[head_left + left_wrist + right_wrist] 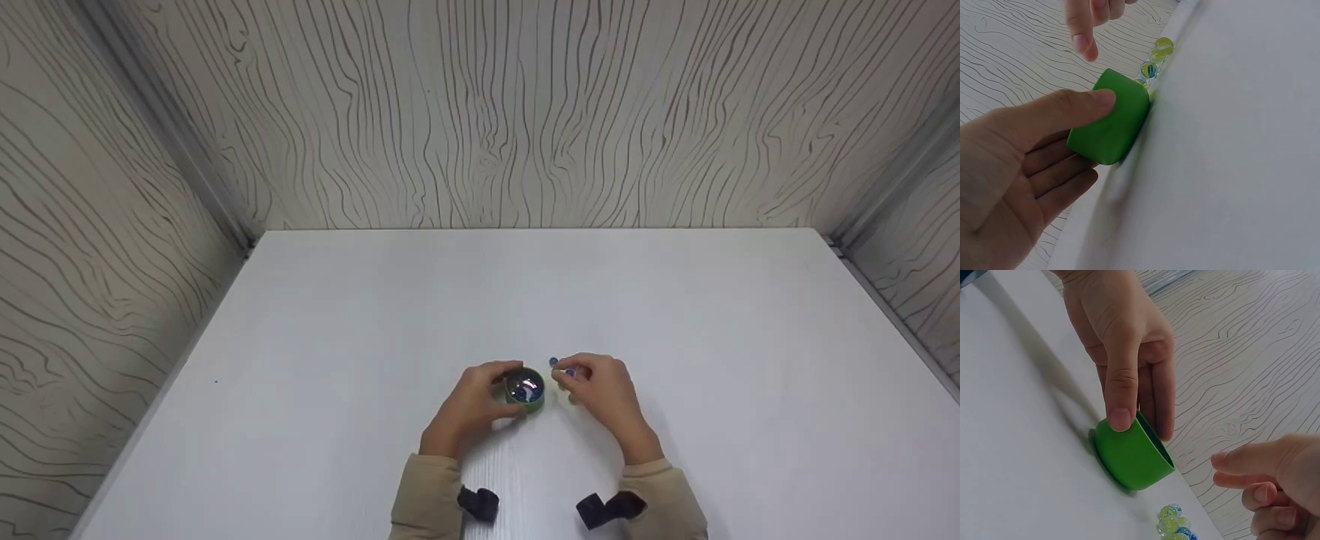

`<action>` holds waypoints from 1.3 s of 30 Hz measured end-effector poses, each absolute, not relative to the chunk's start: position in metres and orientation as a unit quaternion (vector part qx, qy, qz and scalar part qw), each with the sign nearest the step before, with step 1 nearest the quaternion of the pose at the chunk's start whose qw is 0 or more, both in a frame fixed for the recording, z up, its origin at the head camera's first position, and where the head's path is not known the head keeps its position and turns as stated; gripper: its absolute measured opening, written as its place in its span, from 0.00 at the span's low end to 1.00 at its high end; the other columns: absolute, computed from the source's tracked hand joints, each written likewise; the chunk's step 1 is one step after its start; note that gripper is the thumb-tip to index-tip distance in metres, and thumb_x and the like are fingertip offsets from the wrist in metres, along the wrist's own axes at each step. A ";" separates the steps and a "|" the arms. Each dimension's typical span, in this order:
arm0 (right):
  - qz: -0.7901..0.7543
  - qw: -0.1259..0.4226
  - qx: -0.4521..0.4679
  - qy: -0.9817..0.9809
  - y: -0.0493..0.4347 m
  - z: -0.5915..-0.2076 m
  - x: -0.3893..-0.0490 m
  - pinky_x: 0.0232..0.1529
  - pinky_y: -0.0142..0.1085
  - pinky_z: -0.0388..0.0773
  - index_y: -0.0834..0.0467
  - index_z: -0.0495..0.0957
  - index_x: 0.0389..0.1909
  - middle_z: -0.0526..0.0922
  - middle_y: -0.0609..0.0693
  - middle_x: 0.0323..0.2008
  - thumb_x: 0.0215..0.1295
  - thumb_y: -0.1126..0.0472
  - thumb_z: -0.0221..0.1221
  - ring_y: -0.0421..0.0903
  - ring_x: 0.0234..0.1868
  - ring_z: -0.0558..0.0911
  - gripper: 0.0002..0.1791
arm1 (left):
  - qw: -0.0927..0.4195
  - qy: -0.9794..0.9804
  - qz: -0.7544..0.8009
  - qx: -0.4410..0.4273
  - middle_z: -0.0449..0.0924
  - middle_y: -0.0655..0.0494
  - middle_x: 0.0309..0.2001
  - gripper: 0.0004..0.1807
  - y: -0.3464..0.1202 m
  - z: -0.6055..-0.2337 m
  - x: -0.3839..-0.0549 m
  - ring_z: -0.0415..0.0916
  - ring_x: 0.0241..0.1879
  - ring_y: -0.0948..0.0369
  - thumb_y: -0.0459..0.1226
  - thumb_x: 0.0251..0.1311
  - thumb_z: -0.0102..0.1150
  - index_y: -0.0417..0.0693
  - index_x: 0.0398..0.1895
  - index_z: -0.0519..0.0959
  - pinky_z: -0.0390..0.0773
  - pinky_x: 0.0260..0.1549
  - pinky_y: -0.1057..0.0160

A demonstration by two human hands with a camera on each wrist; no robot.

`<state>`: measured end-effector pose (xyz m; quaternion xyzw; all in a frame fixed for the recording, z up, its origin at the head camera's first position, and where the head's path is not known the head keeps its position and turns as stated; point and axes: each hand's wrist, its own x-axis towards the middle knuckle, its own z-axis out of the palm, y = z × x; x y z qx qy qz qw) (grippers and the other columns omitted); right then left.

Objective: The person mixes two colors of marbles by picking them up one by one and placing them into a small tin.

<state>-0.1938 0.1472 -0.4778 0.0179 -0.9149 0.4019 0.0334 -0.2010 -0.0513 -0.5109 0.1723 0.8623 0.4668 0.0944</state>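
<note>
My left hand (470, 401) holds a small green cup (535, 408) by its sides, thumb on the near side and fingers on the far one. Glossy, dark contents with blue and pink glints show inside from above. In the right wrist view the cup (1134, 458) stands upright on the white table. Just right of it is my right hand (604, 390), thumb and index tips close together and the other fingers loosely curled; no marble shows between the tips. Clear glass marbles (1168, 525) with yellow, green and blue swirls lie beneath it, beside the cup; one blue marble (553, 361) sits past the fingertips.
The white table (337, 315) runs back to a wood-grain patterned wall (480, 120), with similar panels at both sides. A tiny green speck (216, 382) lies far left. Black devices (480, 505) are strapped at both sleeved wrists.
</note>
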 end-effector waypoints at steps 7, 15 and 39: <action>0.399 0.029 0.012 -0.916 0.152 -0.475 -0.193 0.19 0.24 0.58 0.59 0.87 0.35 0.71 0.46 0.16 0.55 0.61 0.68 0.36 0.20 0.64 0.08 | 0.095 0.861 0.468 0.178 0.78 0.43 0.59 0.34 -0.051 -0.511 -0.202 0.76 0.61 0.49 0.33 0.49 0.71 0.39 0.62 0.72 0.76 0.64 0.54; 0.388 0.002 -0.014 -0.922 0.158 -0.472 -0.193 0.19 0.25 0.58 0.61 0.86 0.36 0.69 0.46 0.18 0.56 0.61 0.67 0.40 0.22 0.65 0.09 | 0.100 0.858 0.473 0.175 0.77 0.42 0.60 0.34 -0.052 -0.510 -0.202 0.75 0.62 0.49 0.33 0.49 0.71 0.39 0.62 0.72 0.75 0.65 0.54; 0.369 -0.059 -0.061 -0.925 0.164 -0.471 -0.193 0.21 0.28 0.61 0.62 0.86 0.35 0.70 0.46 0.17 0.54 0.58 0.67 0.40 0.21 0.66 0.12 | 0.110 0.861 0.472 0.156 0.76 0.44 0.62 0.34 -0.052 -0.510 -0.200 0.74 0.63 0.49 0.35 0.49 0.71 0.42 0.63 0.72 0.74 0.66 0.53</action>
